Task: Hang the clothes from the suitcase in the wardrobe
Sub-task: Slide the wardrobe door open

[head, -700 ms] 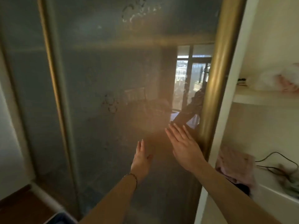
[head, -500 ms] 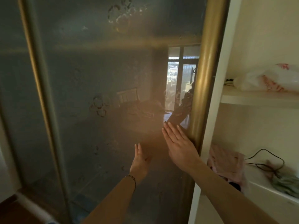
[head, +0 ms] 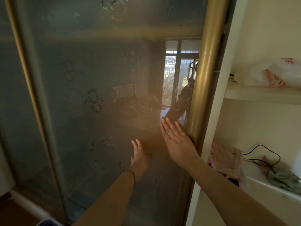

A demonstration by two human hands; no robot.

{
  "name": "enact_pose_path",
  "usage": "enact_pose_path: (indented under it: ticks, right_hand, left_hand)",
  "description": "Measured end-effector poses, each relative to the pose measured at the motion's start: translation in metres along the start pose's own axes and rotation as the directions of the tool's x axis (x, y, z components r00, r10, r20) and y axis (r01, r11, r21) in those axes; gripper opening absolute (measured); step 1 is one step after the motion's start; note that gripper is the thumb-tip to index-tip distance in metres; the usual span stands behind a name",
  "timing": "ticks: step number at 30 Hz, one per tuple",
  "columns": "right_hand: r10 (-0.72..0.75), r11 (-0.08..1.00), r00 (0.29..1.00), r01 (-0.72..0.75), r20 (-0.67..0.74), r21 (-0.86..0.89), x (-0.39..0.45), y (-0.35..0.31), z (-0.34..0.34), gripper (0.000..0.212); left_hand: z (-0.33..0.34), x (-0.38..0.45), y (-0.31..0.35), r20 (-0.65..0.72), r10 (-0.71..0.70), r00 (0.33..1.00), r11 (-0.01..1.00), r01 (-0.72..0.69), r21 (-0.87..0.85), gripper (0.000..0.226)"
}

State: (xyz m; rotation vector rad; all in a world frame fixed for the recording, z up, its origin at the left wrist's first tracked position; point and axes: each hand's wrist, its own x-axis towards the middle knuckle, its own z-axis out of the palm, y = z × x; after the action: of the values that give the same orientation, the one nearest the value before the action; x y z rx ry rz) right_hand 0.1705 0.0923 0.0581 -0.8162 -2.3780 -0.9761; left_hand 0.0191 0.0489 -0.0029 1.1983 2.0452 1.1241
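A sliding wardrobe door [head: 101, 95] of dark reflective glass with a gold frame [head: 203, 82] fills most of the view. My right hand [head: 176, 141] lies flat on the glass with straight fingers, its edge against the gold frame. Lower and to the left, my left hand [head: 140, 156] also presses flat on the glass. To the right of the frame the wardrobe's white shelves [head: 260, 95] are exposed. No suitcase or hanging clothes are in view.
A white plastic bag with red print [head: 270, 74] sits on the upper shelf. On the lower shelf lie a pink cloth [head: 226, 160], a black cable [head: 263, 154] and a grey-green cloth [head: 285, 178]. A second gold frame strip [head: 27, 75] runs down the left.
The gold door frame has shifted left with both hands pressed on the glass, exposing more of the white shelves on the right.
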Motion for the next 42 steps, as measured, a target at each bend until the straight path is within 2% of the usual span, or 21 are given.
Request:
enact_pose_path:
  ticks: [12, 26, 31, 36, 38, 42]
  right_hand:
    - [-0.012, 0.996, 0.999, 0.016, -0.044, 0.092, 0.033, -0.029, 0.003, 0.064]
    - [-0.161, 0.975, 0.985, 0.170, -0.067, 0.146, 0.090, -0.057, 0.011, 0.062]
    - [-0.229, 0.956, 0.972, 0.234, -0.046, 0.178, 0.114, -0.068, 0.014, 0.069]
    - [-0.257, 0.944, 0.965, 0.262, -0.048, 0.199, 0.131, -0.084, 0.017, 0.073]
    - [-0.253, 0.945, 0.966, 0.260, -0.061, 0.199, 0.139, -0.090, 0.019, 0.072]
    - [-0.254, 0.941, 0.966, 0.258, -0.045, 0.220, 0.150, -0.101, 0.017, 0.064]
  left_hand:
    - [-0.038, 0.020, -0.019, 0.008, -0.036, 0.999, 0.998, 0.036, 0.060, 0.081]
    - [-0.085, 0.056, -0.047, -0.078, -0.071, 0.994, 0.991, 0.080, 0.112, 0.080]
    - [-0.110, 0.067, -0.055, -0.094, -0.081, 0.992, 0.994, 0.088, 0.071, 0.084]
    - [-0.126, 0.080, -0.062, -0.150, -0.074, 0.986, 0.994, 0.086, 0.070, 0.077]
    - [-0.130, 0.083, -0.064, -0.187, -0.036, 0.982, 0.999, 0.039, 0.010, 0.071]
    - [-0.137, 0.088, -0.066, -0.219, -0.060, 0.974, 0.998, 0.055, -0.026, 0.066]
